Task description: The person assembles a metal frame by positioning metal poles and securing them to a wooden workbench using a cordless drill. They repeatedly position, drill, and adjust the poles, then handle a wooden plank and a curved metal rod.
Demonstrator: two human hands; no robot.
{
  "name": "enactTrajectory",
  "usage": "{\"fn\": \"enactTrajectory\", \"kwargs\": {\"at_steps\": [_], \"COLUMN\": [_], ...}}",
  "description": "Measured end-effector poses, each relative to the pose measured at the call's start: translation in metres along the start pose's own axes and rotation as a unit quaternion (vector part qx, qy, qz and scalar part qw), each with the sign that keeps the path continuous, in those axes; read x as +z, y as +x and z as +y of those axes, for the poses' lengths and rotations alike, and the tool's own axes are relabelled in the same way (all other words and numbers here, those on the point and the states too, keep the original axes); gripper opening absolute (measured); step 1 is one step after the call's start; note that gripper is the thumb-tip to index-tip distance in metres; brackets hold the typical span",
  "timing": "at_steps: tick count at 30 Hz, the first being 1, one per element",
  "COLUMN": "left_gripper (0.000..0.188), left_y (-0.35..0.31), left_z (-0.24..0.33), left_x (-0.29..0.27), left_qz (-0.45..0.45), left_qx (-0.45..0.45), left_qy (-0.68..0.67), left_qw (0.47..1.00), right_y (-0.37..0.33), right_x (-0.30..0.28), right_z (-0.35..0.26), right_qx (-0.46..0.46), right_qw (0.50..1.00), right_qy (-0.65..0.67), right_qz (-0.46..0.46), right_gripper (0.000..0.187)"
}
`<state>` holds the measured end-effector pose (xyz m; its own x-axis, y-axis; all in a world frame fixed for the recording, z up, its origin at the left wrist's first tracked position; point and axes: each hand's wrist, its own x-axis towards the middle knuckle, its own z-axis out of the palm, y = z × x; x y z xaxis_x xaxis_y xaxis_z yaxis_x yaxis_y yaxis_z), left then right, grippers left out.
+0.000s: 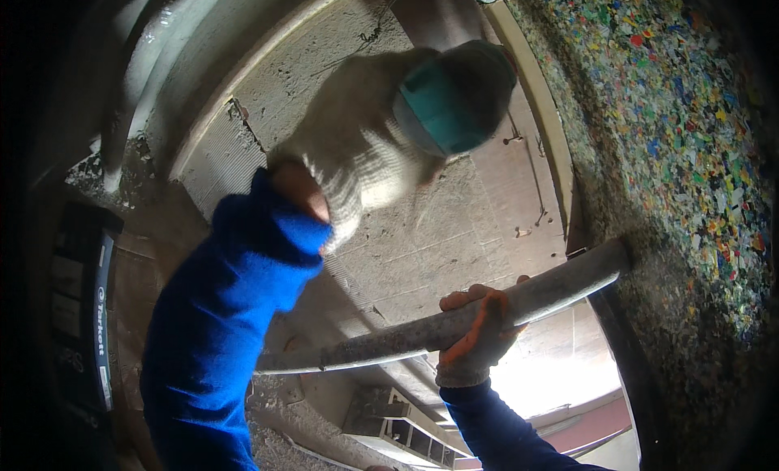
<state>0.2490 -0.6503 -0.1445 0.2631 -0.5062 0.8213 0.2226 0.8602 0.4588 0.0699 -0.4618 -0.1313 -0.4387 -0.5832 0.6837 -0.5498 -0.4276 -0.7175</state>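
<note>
Gripping the pipe point(381, 343) with the right hand point(479, 335), gloved fingers closed round it; slanting from behind the blue sleeve point(223, 301) to beside the coloured flakes point(690, 146); reaching the left hand point(369, 138), in a cream glove, above the dusty surface point(422, 240); ending in a teal round shape point(442, 106); cannot tell its opening or hold.

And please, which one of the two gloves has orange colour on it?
The right glove, which is wrapped around the grey pipe. Its orange sets it apart: the left glove shows white knit and no visible orange.
</note>
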Motion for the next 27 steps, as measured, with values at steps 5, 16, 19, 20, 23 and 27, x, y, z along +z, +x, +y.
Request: {"fn": "enactTrajectory", "kwargs": {"at_steps": [5,16,19,20,23,27], "left_gripper": [0.029,0.023,0.025,0.025,0.02,0.019], "left_y": [0.012,0.005,0.0,-0.001,-0.003,0.005], "left_z": [-0.01,-0.043,-0.036,-0.032,-0.016,-0.001], "left_x": [-0.015,-0.013,-0.001,0.001,0.004,-0.007], "left_qz": [-0.036,-0.039,-0.012,-0.012,-0.026,-0.05], "left_qx": [0.045,-0.049,0.009,0.041,-0.049,0.031], "left_qy": [-0.01,-0.22,-0.169,-0.112,-0.045,0.098], "left_qw": [0.998,0.973,0.986,0.993,0.997,0.993], "right_y": [0.0,0.002,0.003,0.003,0.003,0.003], "right_x": [0.0,-0.002,-0.003,-0.003,-0.003,-0.004], "right_z": [-0.002,0.0,0.002,0.003,0.004,0.006], "right_qx": [0.011,0.017,-0.004,-0.013,0.01,0.006], "right_qw": [1.0,1.0,1.0,1.0,1.0,0.999], "right_qy": [-0.004,0.026,0.015,0.008,0.018,0.036], "right_qz": [0.0,0.004,-0.012,-0.012,0.011,0.013], "right_gripper": [0.086,0.085,0.082,0.081,0.076,0.076]}}
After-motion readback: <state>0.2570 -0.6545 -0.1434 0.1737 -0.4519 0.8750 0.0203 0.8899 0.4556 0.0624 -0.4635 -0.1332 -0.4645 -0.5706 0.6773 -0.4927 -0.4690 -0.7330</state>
